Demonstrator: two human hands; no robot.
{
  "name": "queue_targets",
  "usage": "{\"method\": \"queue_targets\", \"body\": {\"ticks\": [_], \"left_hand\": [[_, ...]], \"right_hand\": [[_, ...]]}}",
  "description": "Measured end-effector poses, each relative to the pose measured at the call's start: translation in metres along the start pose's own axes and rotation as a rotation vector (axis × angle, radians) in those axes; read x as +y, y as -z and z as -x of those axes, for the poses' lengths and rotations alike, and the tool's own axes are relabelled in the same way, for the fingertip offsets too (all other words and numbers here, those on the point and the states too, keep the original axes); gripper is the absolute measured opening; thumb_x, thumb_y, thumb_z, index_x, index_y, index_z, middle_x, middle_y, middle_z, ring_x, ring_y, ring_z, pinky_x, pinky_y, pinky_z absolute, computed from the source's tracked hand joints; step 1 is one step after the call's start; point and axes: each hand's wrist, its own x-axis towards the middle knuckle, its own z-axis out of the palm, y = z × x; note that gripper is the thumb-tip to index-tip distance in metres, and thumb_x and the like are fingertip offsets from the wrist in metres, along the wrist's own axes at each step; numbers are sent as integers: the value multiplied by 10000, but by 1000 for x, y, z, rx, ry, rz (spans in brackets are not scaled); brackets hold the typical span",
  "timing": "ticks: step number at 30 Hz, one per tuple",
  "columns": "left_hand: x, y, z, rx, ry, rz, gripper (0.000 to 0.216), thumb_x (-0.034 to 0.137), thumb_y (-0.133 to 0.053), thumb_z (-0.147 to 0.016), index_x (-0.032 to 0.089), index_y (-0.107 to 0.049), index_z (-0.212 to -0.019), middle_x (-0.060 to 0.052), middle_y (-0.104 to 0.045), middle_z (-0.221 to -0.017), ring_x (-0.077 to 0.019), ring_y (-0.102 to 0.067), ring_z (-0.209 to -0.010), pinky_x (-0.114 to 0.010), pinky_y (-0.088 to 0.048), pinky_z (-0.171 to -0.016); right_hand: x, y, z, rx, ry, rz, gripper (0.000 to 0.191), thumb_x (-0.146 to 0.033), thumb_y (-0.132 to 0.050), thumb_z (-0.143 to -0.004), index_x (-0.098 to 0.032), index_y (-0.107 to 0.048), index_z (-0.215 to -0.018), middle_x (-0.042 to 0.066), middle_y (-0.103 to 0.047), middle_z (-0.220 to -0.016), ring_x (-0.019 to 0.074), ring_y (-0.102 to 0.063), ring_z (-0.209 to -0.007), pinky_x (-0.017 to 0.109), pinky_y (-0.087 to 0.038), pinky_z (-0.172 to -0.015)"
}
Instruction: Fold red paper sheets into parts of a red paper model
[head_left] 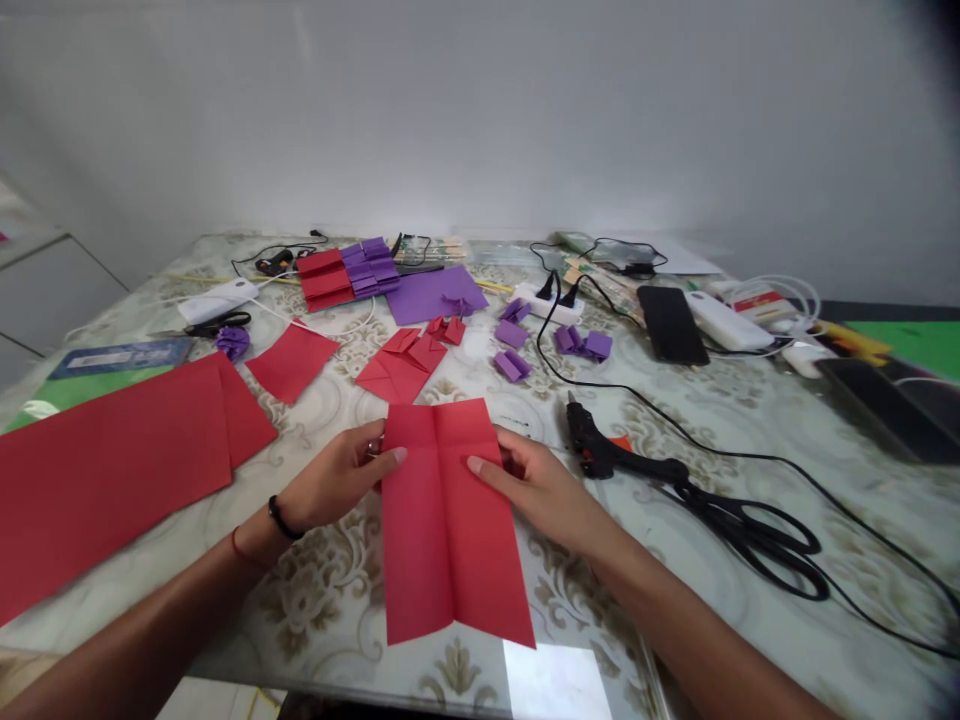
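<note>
A red sheet of paper (446, 520) with its two sides folded in to a middle crease lies in front of me on the patterned table. My left hand (337, 480) grips its upper left edge, thumb on top and fingers curled under. My right hand (536, 485) grips the upper right edge the same way. Further back lie a folded red piece (401, 365) and several small purple folded pieces (512, 365).
A black glue gun (600, 450) and black scissors (757, 530) lie to the right, with a cable trailing across. Large red sheets (112, 460) cover the left. Purple paper (431, 292), pleated red and purple stacks (345, 273), a power strip (551, 300) and a phone (670, 322) sit at the back.
</note>
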Motion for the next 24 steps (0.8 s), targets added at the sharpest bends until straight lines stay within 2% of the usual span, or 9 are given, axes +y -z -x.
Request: {"method": "queue_targets", "body": {"ticks": [3, 6, 12, 18, 24], "left_hand": [[-1, 1, 1, -7, 2, 4, 362, 440, -609, -996, 157, -706, -1200, -66, -756, -988, -208, -690, -843, -284, -561, -709], [2, 2, 5, -6, 1, -14, 360, 428, -599, -1006, 155, -712, -1212, -62, -746, -980, -194, -670, -822, -272, -545, -695], [5, 6, 9, 1, 3, -79, 380, 422, -584, -1011, 149, -709, -1244, -63, -724, -922, -196, -654, -798, -275, -540, -678], [2, 9, 11, -4, 27, -60, 396, 452, -592, -1017, 159, -708, -1256, -66, -735, -931, -209, -669, -816, -293, -555, -707], [9, 9, 15, -9, 9, -35, 386, 468, -605, -1016, 165, -702, -1234, -75, -737, -986, -222, -672, -893, -281, -549, -723]], "right_hand": [[-3, 1, 3, 8, -17, -43, 309, -509, -661, -971, -207, -661, -1035, 46, -762, -962, 224, -720, -877, 310, -568, -722], [-5, 3, 5, 13, -31, -115, 249, -470, -666, -985, -223, -645, -1008, 12, -748, -906, 191, -706, -823, 271, -543, -689], [-6, 1, 9, -47, -46, -215, 224, -404, -660, -1000, -229, -659, -1140, 26, -757, -990, 181, -710, -833, 300, -557, -779], [-5, 1, 12, -34, -56, -196, 220, -434, -673, -991, -216, -648, -972, -34, -645, -778, 125, -594, -667, 231, -470, -618], [-8, 0, 15, -25, -44, -212, 283, -470, -685, -976, -218, -601, -878, -50, -570, -721, 114, -531, -632, 232, -432, -601]]}}
